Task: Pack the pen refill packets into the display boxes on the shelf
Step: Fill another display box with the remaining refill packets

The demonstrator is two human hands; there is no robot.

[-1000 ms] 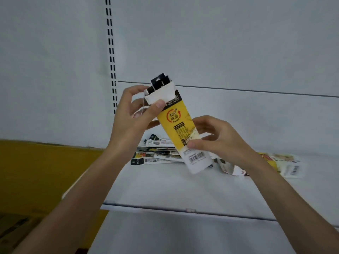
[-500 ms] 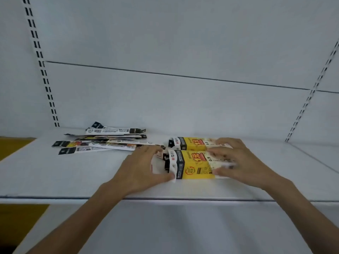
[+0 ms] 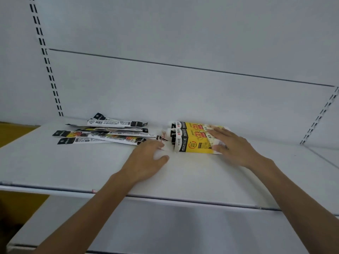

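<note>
Yellow display boxes (image 3: 194,144) lying seemingly filled side by side toward the back edge of the shelf (image 3: 183,176), right grip (image 3: 236,149) spread flat on the nearer one, left grip (image 3: 146,160) relaxed at its flap holding nothing, loose refill packets (image 3: 102,132) toward the left edge not yet packed.

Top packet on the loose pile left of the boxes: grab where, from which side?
Likely pinch the top packet at its black right end, coming from the right. It lies flat on the pile, long axis left to right, so an end offers the fingers an edge; the left hand is nearest that end.
</note>
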